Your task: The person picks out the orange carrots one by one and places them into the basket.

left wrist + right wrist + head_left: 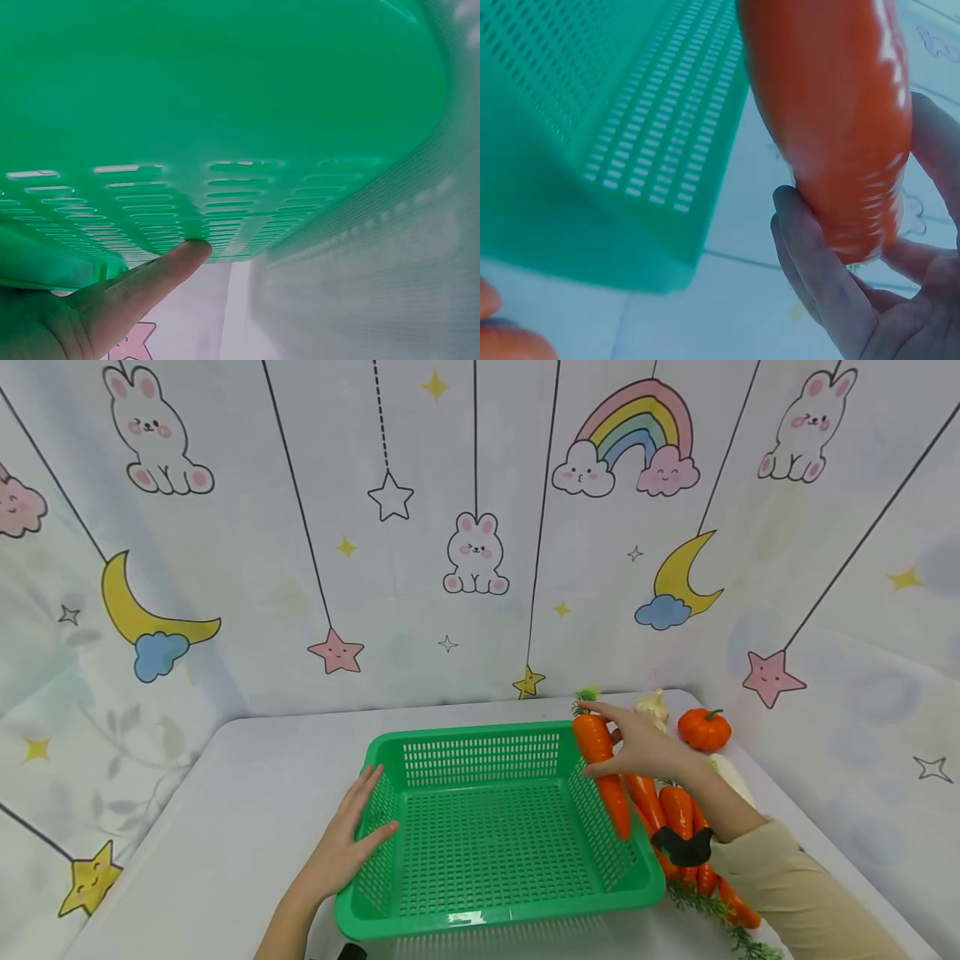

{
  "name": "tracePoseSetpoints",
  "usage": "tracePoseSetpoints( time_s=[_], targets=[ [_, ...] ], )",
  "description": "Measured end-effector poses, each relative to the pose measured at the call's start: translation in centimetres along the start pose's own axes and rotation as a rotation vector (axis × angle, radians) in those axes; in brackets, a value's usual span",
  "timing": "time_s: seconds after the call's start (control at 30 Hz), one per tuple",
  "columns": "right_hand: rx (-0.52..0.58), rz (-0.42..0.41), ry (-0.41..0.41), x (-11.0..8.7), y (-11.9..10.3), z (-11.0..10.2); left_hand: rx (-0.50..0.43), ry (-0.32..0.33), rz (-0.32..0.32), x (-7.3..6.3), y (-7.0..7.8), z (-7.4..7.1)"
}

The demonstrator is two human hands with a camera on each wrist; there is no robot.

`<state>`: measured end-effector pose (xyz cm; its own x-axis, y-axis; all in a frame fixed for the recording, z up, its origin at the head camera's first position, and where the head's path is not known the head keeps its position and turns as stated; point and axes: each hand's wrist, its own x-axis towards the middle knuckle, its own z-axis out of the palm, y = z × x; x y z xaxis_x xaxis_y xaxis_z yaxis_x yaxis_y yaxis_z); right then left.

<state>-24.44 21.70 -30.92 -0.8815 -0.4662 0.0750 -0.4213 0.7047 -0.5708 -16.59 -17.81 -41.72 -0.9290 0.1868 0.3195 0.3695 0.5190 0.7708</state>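
An orange toy carrot (597,745) with a green leafy top is gripped by my right hand (647,745) above the right wall of a green plastic basket (480,912). Its tip points down toward the basket's inside. In the right wrist view, thumb and fingers close round the thick end of the carrot (832,127), beside the basket's perforated wall (660,112). My left hand (341,847) rests on the basket's left side with fingers extended over the rim. The left wrist view shows a finger (150,289) lying along the slotted outer wall (225,97).
Several more carrots (677,814) lie right of the basket under my right forearm, leafy tops (705,902) toward me. Behind them are a garlic bulb (652,707), a small orange pumpkin (704,730) and a pale vegetable (730,777), partly hidden. A patterned cloth (420,635) hangs behind the white table (277,777).
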Motion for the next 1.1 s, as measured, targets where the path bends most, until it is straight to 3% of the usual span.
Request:
tracePoseSetpoints(
  time_s=[0.43,0.83,1.1],
  targets=[
    [0.063,-0.057,-0.087,1.9,-4.4,2.3,0.017,0.007,0.010,0.2,-0.4,0.2],
    [0.100,-0.133,-0.158,4.2,-6.3,5.9,0.029,0.011,-0.007,0.1,-0.4,0.1],
    [0.081,-0.122,-0.214,5.9,-6.9,8.5,0.026,0.010,-0.009,0.1,-0.3,0.2]
  ],
)
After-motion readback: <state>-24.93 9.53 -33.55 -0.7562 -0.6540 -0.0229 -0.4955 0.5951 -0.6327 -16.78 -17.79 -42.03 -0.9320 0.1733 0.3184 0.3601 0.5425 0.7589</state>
